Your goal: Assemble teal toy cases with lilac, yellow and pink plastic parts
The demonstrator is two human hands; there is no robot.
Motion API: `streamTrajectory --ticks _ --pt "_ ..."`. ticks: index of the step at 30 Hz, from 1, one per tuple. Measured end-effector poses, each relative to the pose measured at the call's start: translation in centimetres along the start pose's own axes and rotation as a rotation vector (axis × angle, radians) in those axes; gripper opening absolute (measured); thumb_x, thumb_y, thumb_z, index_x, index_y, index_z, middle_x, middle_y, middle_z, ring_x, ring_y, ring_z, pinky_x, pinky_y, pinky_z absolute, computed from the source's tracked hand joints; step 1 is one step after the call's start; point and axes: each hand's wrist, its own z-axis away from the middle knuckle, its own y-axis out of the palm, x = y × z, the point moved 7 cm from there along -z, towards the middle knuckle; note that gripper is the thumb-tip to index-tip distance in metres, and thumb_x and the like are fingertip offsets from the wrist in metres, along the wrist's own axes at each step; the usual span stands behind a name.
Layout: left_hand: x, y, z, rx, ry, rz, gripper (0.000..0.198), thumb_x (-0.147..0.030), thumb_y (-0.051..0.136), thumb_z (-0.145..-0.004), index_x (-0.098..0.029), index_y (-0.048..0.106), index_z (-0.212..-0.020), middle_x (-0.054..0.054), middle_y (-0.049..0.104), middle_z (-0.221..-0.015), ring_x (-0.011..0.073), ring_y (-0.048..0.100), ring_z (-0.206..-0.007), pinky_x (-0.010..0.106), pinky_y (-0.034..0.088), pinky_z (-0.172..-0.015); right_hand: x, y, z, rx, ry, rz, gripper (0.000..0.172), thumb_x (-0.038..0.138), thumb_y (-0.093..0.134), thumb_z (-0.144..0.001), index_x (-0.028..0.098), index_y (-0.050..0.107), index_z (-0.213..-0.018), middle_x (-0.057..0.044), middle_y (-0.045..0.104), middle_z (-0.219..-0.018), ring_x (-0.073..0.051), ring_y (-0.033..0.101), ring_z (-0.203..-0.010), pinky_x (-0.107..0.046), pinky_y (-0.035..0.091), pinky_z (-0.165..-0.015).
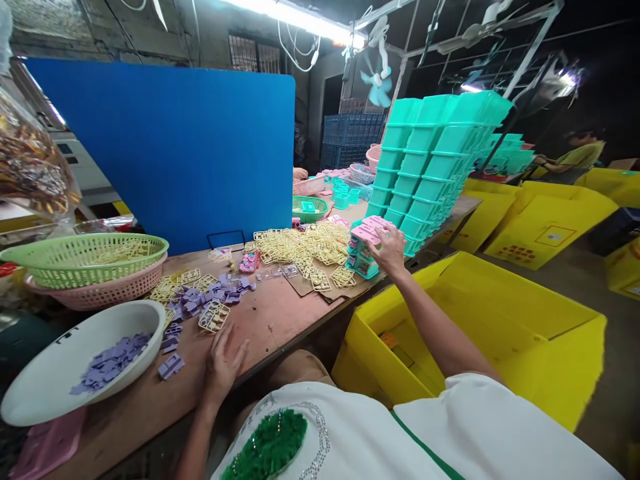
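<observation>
My right hand (391,248) is at the end of a small stack of teal toy boxes (364,265), its thumb and fingers closed round the pink top piece (373,229). My left hand (224,360) lies on the table near its front edge, fingers apart and holding nothing. Just beyond its fingertips is a cream plastic parts frame (214,316). Purple plastic pieces (200,299) are scattered past that. A heap of cream parts frames (300,243) spreads across the middle of the table, partly on cardboard. Near it lies a pink patterned piece (249,261).
A white bowl (150,317) with purple pieces stands at the left, before stacked green (165,248) and pink baskets (95,298). A blue panel (200,153) rises behind. Tall stacks of teal bins (425,167) and an open yellow box (540,360) are right. Another person's hand (300,173) shows behind the panel.
</observation>
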Motion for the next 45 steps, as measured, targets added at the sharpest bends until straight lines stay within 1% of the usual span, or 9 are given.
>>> streamTrajectory --ticks 10,15,21,26,30,34,38,42,45 --pt "-0.7 -0.4 -0.1 0.004 -0.016 -0.011 0.064 -0.065 0.068 -0.085 -0.017 0.071 -0.126 0.019 0.071 -0.136 0.0357 0.068 -0.129 0.055 0.053 -0.116 0.5 0.1 1.7 0.016 0.060 -0.082 0.063 0.052 0.050 -0.098 0.013 0.063 -0.146 -0.023 0.051 -0.150 -0.042 0.041 -0.138 -0.056 0.038 -0.114" --pt "-6.0 0.3 -2.3 -0.131 0.120 -0.007 0.042 -0.049 0.061 -0.096 -0.016 0.074 -0.118 0.017 0.076 -0.122 0.0323 0.073 -0.118 0.054 0.057 -0.110 0.2 -0.6 1.0 -0.036 0.129 -0.092 0.067 0.051 0.053 -0.097 0.011 0.056 -0.151 -0.024 0.045 -0.155 -0.040 0.039 -0.141 -0.055 0.038 -0.117" --pt "-18.3 10.9 -8.7 0.178 0.412 0.191 0.032 -0.027 0.065 -0.096 -0.017 0.072 -0.125 0.013 0.075 -0.126 0.0262 0.071 -0.120 0.045 0.057 -0.111 -0.2 -0.8 -0.8 0.127 0.120 0.005 0.065 0.055 0.064 -0.093 0.011 0.062 -0.140 -0.025 0.049 -0.151 -0.044 0.044 -0.134 -0.058 0.044 -0.110" --pt "-22.9 22.9 -15.3 0.481 0.449 0.304 0.054 -0.035 0.077 -0.092 -0.008 0.064 -0.136 0.023 0.071 -0.130 0.0313 0.070 -0.123 0.049 0.056 -0.109 0.7 0.5 -2.3 0.244 0.135 0.057 0.075 0.058 0.075 -0.089 0.004 0.058 -0.138 -0.027 0.056 -0.141 -0.041 0.048 -0.131 -0.055 0.042 -0.115" --pt "-25.9 30.3 -17.7 0.589 0.467 0.372 0.087 -0.056 0.073 -0.094 -0.007 0.040 -0.158 0.030 0.048 -0.159 0.0390 0.050 -0.150 0.061 0.038 -0.125 0.0 -1.1 -2.1 0.168 0.079 0.043 0.094 0.067 0.070 -0.091 0.009 0.038 -0.157 -0.023 0.047 -0.152 -0.041 0.043 -0.141 -0.057 0.037 -0.122" --pt "-29.6 31.5 -11.9 0.747 0.880 0.289 0.095 -0.056 0.068 -0.097 -0.011 0.024 -0.167 0.025 0.024 -0.175 0.0389 0.016 -0.167 0.059 0.018 -0.135 -8.4 -6.6 1.5 0.184 0.168 0.071 0.107 0.082 0.069 -0.082 0.009 0.043 -0.155 -0.019 0.051 -0.142 -0.042 0.053 -0.129 -0.059 0.045 -0.113" --pt "-27.7 30.2 -3.0 1.020 1.242 -0.007 0.081 -0.032 0.070 -0.096 -0.015 0.034 -0.166 0.021 0.026 -0.177 0.0386 0.009 -0.168 0.062 0.016 -0.135 -22.1 -8.0 8.2 0.516 0.467 0.024 0.085 0.075 0.086 -0.067 0.010 0.070 -0.120 -0.011 0.066 -0.110 -0.034 0.066 -0.106 -0.048 0.055 -0.096" --pt "-23.3 31.5 -0.2 1.090 1.176 -0.231 0.073 -0.017 0.062 -0.097 -0.021 0.039 -0.165 0.019 0.028 -0.176 0.0371 0.015 -0.167 0.062 0.023 -0.134 -32.7 -0.7 17.1 0.658 1.069 -0.167 0.087 0.044 0.098 -0.061 0.012 0.065 -0.135 -0.017 0.073 -0.118 -0.034 0.070 -0.099 -0.045 0.059 -0.082" --pt "-21.7 33.0 -0.5 1.026 1.106 -0.306 0.072 -0.020 0.058 -0.100 -0.021 0.032 -0.168 0.019 0.025 -0.177 0.0380 0.019 -0.166 0.065 0.027 -0.132 -35.7 7.6 22.9 0.632 1.242 -0.226 0.098 0.038 0.097 -0.064 0.007 0.055 -0.147 -0.028 0.066 -0.135 -0.041 0.069 -0.111 -0.051 0.060 -0.085"
